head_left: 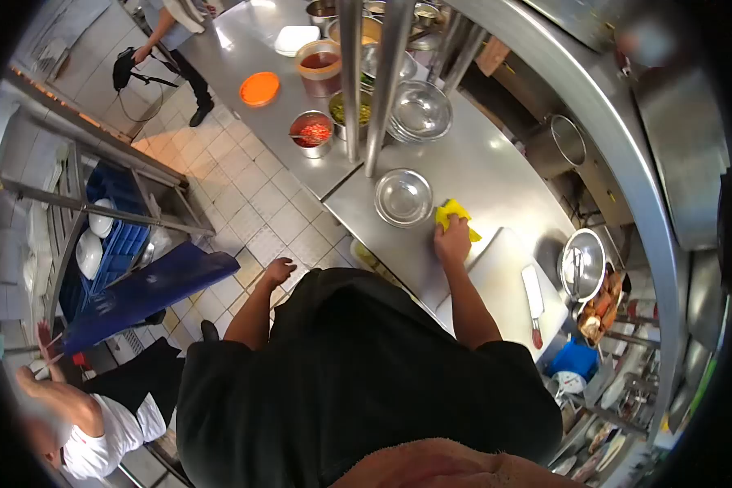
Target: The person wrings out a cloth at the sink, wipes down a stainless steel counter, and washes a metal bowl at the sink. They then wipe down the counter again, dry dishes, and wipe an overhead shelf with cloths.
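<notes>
On the steel counter (496, 175), my right hand (453, 241) grips a yellow cloth (454, 210), pressing it to the surface. Just left of the cloth stands a round metal bowl (403, 198). A white cutting board (504, 276) lies close to my right forearm, with a white-bladed knife (533, 294) on it. My left hand (280, 271) hangs beside my body over the tiled floor, away from the counter. Its fingers are loosely curled in, and nothing shows in them.
Steel posts (386, 89) rise from the counter. Beyond them are stacked metal bowls (421, 110), a pot of chopped red food (311, 132), a sauce tub (318, 67) and an orange lid (259, 89). One person carries a blue panel (154, 294) at left; another person (171, 37) stands farther back.
</notes>
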Motion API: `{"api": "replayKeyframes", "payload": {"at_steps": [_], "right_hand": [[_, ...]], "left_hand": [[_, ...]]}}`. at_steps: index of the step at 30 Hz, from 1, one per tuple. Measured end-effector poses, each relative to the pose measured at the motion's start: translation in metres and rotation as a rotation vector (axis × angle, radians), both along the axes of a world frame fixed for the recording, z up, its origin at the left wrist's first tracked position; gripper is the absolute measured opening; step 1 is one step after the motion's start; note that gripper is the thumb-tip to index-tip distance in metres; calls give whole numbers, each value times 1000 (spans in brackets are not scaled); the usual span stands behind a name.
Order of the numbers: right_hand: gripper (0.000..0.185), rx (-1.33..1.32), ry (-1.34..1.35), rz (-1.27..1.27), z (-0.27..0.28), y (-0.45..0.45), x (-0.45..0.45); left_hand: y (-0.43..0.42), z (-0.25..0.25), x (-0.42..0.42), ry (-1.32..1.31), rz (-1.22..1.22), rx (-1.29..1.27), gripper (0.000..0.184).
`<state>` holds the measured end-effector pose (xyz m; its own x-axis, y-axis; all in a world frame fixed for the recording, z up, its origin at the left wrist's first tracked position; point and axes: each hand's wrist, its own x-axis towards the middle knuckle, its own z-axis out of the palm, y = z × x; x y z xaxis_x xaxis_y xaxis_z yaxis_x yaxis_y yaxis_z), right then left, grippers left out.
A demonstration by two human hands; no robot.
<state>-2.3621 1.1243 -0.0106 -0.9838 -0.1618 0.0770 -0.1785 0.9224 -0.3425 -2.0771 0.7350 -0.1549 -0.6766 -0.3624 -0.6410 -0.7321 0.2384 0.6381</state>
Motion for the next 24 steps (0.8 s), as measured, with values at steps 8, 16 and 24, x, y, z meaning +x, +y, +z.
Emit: {"api": "replayKeyframes", "payload": {"at_steps": [8, 16, 24], "right_hand": [[31, -14, 6, -21, -5, 0, -8], [33, -29, 32, -26, -5, 0, -11], [36, -7, -24, -28, 6, -1, -11]], "left_hand": [[-36, -91, 77, -328, -982, -322, 46], [-36, -85, 69, -30, -740, -244, 34], [-17, -36, 10, -27, -621, -206, 35]]}}
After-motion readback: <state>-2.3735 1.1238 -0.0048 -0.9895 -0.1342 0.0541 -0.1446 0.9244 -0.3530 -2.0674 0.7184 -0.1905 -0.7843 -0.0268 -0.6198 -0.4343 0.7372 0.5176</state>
